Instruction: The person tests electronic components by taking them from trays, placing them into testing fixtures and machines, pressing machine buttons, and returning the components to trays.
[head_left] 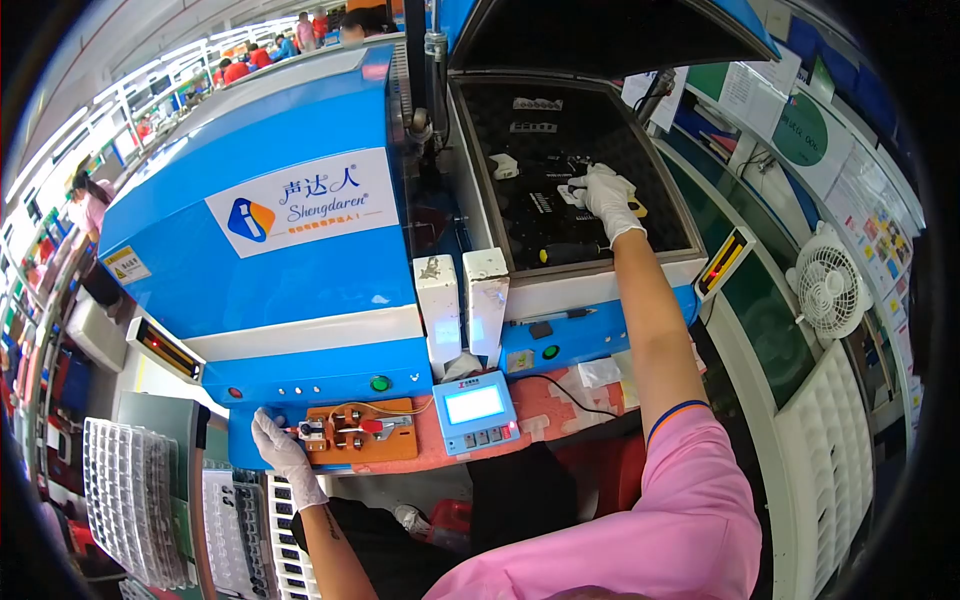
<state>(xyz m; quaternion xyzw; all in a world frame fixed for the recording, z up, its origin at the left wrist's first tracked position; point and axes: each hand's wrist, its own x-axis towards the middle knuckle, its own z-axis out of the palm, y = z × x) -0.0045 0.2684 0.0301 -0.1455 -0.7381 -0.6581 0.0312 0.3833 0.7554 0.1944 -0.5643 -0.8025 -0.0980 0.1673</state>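
Note:
My right hand (608, 197), in a white glove, reaches into the raised-lid box of the right machine. Its fingers are bent together over the black bed (540, 215), at a small pale part I cannot make out. Near that hand lies a yellow-and-white piece (638, 205). A black-and-yellow screwdriver (570, 254) rests at the bed's front, and a white block (505, 167) sits to the left. Down at the left, my gloved left hand (283, 452) lies with fingers stretched out beside the orange fixture (400, 441), which carries a red-handled clamp (375, 426).
A blue machine (300, 200) with its cover down fills the left. Between the machines stand two white posts (486, 300). A blue controller (475, 412) with a lit screen sits on the pink mat (560, 400). Clear trays (130, 500) are lower left; a fan (830, 285) is right.

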